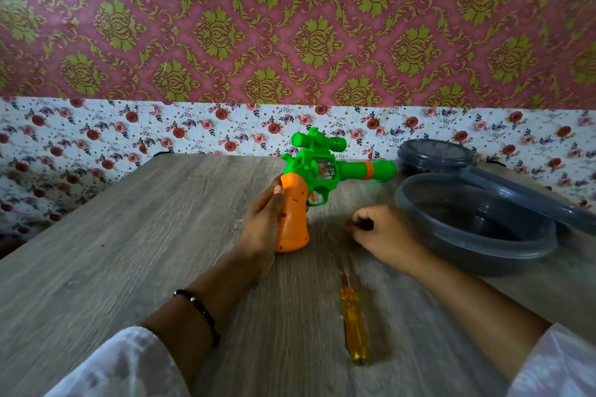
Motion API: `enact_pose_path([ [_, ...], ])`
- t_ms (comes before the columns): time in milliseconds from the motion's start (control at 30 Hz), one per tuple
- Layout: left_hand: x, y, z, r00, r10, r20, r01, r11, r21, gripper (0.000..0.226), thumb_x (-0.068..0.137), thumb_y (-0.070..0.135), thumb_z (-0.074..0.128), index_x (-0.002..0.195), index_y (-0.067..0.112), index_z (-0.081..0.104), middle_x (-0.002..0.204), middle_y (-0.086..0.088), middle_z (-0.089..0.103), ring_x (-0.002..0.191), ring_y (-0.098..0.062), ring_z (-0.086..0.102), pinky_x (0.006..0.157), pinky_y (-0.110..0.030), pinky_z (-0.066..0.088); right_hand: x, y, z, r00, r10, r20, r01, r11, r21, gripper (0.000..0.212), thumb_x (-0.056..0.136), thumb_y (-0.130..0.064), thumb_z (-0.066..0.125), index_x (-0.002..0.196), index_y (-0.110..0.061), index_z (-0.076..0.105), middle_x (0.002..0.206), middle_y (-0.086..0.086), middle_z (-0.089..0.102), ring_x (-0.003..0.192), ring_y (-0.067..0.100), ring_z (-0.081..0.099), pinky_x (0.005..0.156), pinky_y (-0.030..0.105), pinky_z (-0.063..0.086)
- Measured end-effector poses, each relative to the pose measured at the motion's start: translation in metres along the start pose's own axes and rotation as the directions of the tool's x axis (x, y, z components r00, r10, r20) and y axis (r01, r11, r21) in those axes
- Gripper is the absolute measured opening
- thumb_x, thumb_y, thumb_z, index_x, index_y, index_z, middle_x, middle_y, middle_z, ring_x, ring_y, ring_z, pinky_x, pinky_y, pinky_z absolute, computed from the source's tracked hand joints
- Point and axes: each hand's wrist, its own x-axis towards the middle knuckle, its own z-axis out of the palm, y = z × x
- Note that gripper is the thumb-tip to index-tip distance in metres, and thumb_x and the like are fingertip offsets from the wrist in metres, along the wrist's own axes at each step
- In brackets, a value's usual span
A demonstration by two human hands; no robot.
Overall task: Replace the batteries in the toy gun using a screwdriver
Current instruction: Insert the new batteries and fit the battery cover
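Left hand (263,222): grip wrapped round the orange handle of the toy gun (317,176), held upright, green barrel pointing right.
Right hand (382,229): fingers curled over something small and dark, too blurred to name; resting on the worktop (135,251) just right of the handle.
Screwdriver (353,325): yellow handle, lying untouched on the worktop between the forearms, tip toward the gun.
Grey containers (477,229): at right.
Progress: handle looks closed; no batteries visible. Judged early or nearly finished; cannot tell which.

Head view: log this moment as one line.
left hand grips orange grip of green toy gun | right hand curled, contents unclear | yellow screwdriver on table, untouched
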Motion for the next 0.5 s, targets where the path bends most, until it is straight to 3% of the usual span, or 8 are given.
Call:
enact_pose_path([
  [100, 0.002, -0.002, -0.001, 1.000, -0.004, -0.002, 0.004, 1.000, -0.009, 0.043, 0.100, 0.029, 0.039, 0.142, 0.020, 0.038, 0.127, -0.021, 0.057, 0.093, -0.029, 0.062, 0.071, -0.036, 0.053, -0.001, -0.003, 0.005, 0.999, -0.041, 0.025, 0.043, 0.993, -0.109, 0.009, 0.077, -0.019, 0.070, 0.074, -0.010, 0.069, 0.075, 0.003, 0.065, 0.069, 0.016, 0.060, 0.061, 0.031, 0.048],
  [233, 0.004, -0.003, -0.002, 1.000, 0.006, 0.007, -0.006, 1.000, -0.013, 0.042, 0.100, 0.031, 0.039, 0.141, 0.022, 0.039, 0.123, -0.021, 0.060, 0.084, -0.026, 0.064, 0.066, -0.034, 0.054, -0.003, -0.009, 0.007, 0.992, -0.124, 0.006, 0.123, 0.978, -0.171, 0.005, 0.079, -0.019, 0.069, 0.077, -0.014, 0.068, 0.077, -0.004, 0.056, 0.073, 0.013, 0.055, 0.057, 0.024, 0.039],
  [333, 0.005, -0.005, -0.003, 1.000, 0.011, 0.003, -0.011, 1.000, -0.016, 0.043, 0.100, 0.031, 0.039, 0.142, 0.022, 0.039, 0.122, -0.023, 0.060, 0.079, -0.025, 0.064, 0.065, -0.034, 0.053, -0.004, -0.010, 0.007, 0.989, -0.148, 0.009, 0.146, 0.965, -0.217, 0.009, 0.081, -0.018, 0.067, 0.081, -0.009, 0.068, 0.083, 0.002, 0.059, 0.077, 0.016, 0.055, 0.059, 0.025, 0.039],
  [500, 0.005, -0.005, -0.003, 1.000, 0.013, -0.003, -0.013, 1.000, 0.001, 0.044, 0.100, 0.031, 0.040, 0.143, 0.024, 0.038, 0.127, -0.023, 0.058, 0.096, -0.032, 0.061, 0.069, -0.036, 0.052, -0.003, -0.011, 0.011, 0.988, -0.157, 0.015, 0.155, 0.948, -0.278, 0.011, 0.085, -0.016, 0.062, 0.090, -0.007, 0.067, 0.092, 0.005, 0.060, 0.087, 0.019, 0.054, 0.071, 0.032, 0.044],
])
